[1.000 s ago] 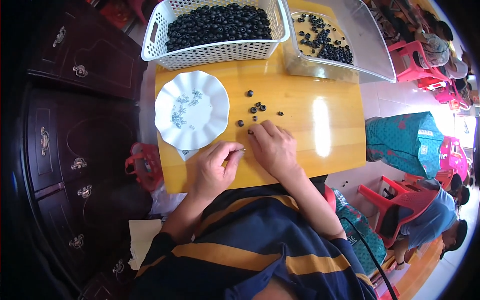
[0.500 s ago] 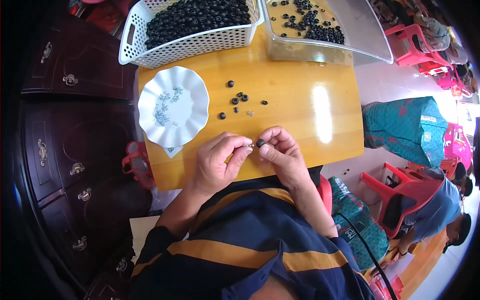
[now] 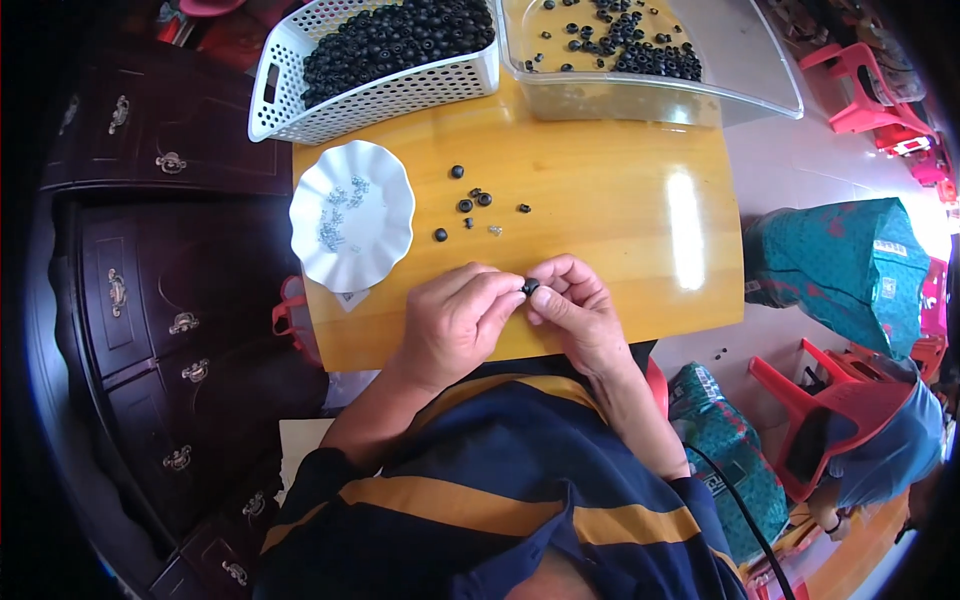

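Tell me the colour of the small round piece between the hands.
The small round piece looks black; it shows in the head view.

Both hands are held over the table (image 3: pixel 620 200), close together near its front edge. The left hand (image 3: pixel 455 318) is turned back upward, its thumb and index fingertip pinched. The right hand (image 3: pixel 582 315) is curled, its thumb set toward the bent index finger. The left forearm (image 3: pixel 375 415) and right forearm (image 3: pixel 645 420) are slanted inward toward the table.
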